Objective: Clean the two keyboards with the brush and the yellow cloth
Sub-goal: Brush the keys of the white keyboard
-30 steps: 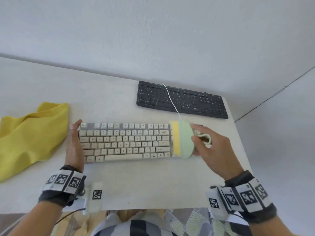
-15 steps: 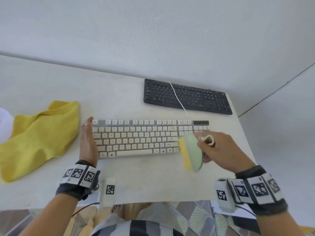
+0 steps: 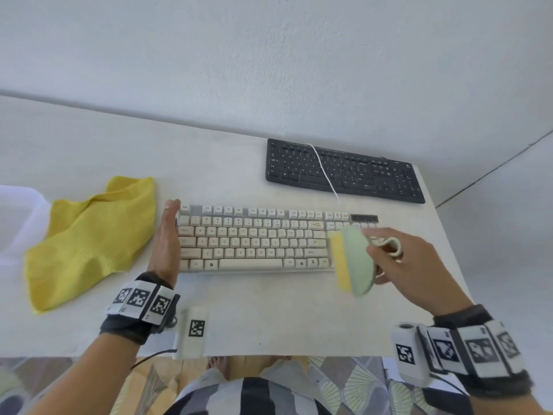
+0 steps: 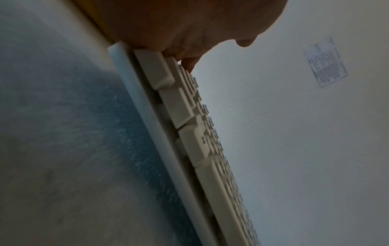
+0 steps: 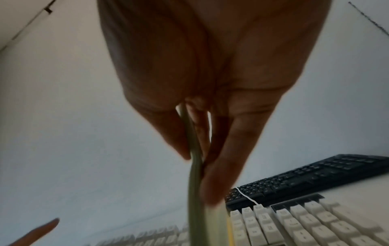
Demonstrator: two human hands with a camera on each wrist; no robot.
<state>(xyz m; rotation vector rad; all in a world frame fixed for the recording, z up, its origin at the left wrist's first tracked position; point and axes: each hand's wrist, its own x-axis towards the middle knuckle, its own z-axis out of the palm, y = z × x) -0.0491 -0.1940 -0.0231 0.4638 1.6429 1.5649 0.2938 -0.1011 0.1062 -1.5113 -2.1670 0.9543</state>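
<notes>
A beige keyboard (image 3: 254, 239) lies in the middle of the white table (image 3: 269, 310). My left hand (image 3: 166, 238) presses flat, fingers straight, against its left end, also visible in the left wrist view (image 4: 189, 28). My right hand (image 3: 410, 262) grips a green brush (image 3: 357, 259) with yellow bristles, held over the keyboard's right end; in the right wrist view the brush (image 5: 195, 191) runs down between thumb and fingers. A black keyboard (image 3: 344, 172) lies behind, a white cable across it. The yellow cloth (image 3: 89, 235) lies crumpled at the left.
A translucent white container (image 3: 15, 217) stands at the far left edge beside the cloth. The table's right edge runs close behind the black keyboard's end. A white wall rises behind the table, with a paper sheet (image 4: 325, 61) stuck on it.
The brush swept from the keyboard's right part toward its near right corner, then came back up over the right end. My left hand stayed against the left end.
</notes>
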